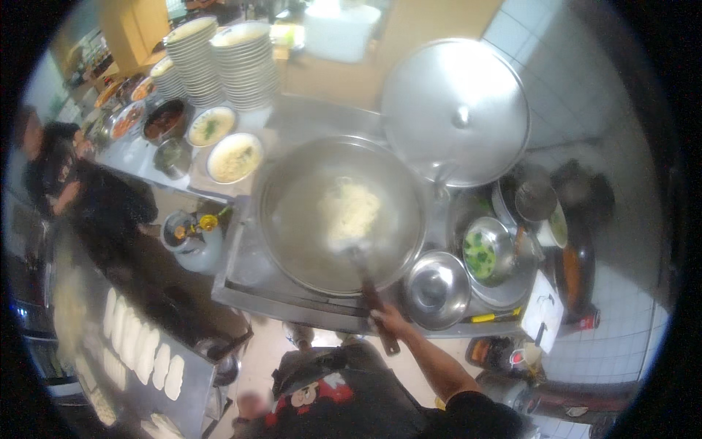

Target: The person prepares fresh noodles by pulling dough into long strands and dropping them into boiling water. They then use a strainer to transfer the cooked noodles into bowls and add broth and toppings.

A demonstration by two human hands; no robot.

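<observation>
My right hand [388,321] grips the dark wooden handle [371,291] of a strainer or turner, which slants up into a wide metal wok [274,241]. At its far end a pale mass of noodles [354,211] sits in the cloudy liquid near the middle of the wok. Steam blurs the tool's head, so its exact shape is unclear. Low beside my apron, my left hand [254,405] is a blurred shape away from the stove. Whether its fingers are closed cannot be made out.
A large metal lid [439,126] leans behind the wok. An empty steel bowl [437,291] and a bowl of green vegetables [482,255] stand to the right. Filled bowls [235,158] and stacked bowls [244,68] are back left. Dough strips [143,351] lie on a left table; a person [66,164] stands beyond.
</observation>
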